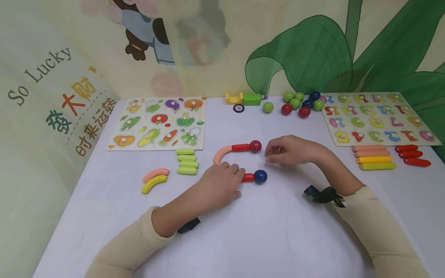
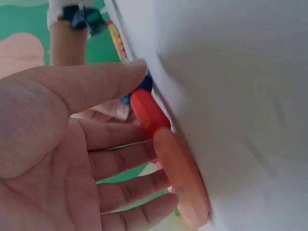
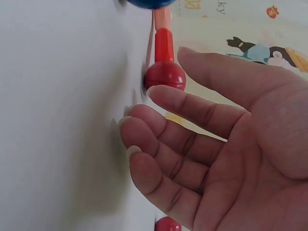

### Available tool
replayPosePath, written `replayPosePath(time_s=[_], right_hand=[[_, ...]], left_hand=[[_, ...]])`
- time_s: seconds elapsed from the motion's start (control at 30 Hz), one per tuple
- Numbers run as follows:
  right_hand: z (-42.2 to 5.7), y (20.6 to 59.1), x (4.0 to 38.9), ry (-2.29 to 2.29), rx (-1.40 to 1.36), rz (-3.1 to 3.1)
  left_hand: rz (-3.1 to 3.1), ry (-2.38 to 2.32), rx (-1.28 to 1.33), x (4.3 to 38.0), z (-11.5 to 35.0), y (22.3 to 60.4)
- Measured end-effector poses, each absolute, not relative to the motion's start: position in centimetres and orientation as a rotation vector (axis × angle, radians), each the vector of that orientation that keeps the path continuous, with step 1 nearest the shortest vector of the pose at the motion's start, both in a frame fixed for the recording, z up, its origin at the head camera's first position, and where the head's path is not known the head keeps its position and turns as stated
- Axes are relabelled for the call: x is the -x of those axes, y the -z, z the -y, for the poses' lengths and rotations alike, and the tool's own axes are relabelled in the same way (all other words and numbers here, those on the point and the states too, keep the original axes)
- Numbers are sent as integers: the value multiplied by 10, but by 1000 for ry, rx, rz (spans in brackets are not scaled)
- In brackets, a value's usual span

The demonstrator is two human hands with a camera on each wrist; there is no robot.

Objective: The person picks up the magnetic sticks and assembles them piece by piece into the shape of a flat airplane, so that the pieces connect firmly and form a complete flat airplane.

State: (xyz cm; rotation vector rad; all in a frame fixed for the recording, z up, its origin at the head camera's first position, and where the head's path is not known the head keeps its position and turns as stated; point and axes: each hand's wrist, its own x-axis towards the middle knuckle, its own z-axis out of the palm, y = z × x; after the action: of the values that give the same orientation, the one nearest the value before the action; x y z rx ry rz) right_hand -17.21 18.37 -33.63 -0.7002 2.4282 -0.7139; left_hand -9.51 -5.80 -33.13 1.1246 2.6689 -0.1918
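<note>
A U-shaped row of magnetic-looking toy pieces lies mid-table: a pink curved stick (image 1: 221,154), a red stick (image 1: 240,147) ending at a red ball (image 1: 255,146), and a lower red stick (image 1: 248,177) ending at a blue ball (image 1: 260,176). My left hand (image 1: 222,183) lies over the lower left of it, covering part. In the left wrist view its fairly straight fingers touch the pink curved piece (image 2: 180,178) and red stick (image 2: 150,113), thumb apart. Just right of the red ball (image 3: 165,76), my right hand (image 1: 292,150) is loosely curled and holds nothing.
Pink and yellow curved sticks (image 1: 154,184) and light green sticks (image 1: 187,162) lie left. Behind them is a vegetable puzzle board (image 1: 116,131). Several balls (image 1: 295,103) and a green-yellow toy piece (image 1: 252,99) sit at the back. Right are a number board (image 1: 368,137) and straight sticks (image 1: 377,159).
</note>
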Motion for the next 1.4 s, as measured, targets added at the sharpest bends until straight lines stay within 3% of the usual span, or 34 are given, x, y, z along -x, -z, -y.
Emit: replayPosePath(time_s=[0.33,0.7,1.03,1.4], right_hand=[[-178,324,205,691,735,-2542],[-94,316,246,459,1070,-2502],[4,321,229,209,1308,-2418],[38,320,208,-170,1365,-2381]], left_hand=[[-2649,99,-1170,60,96,332],[-2591,-13,-1139,46,120,336],[-2597,-57,-1165,40,127,339],[-2639,-78,-1259,38,127,343]])
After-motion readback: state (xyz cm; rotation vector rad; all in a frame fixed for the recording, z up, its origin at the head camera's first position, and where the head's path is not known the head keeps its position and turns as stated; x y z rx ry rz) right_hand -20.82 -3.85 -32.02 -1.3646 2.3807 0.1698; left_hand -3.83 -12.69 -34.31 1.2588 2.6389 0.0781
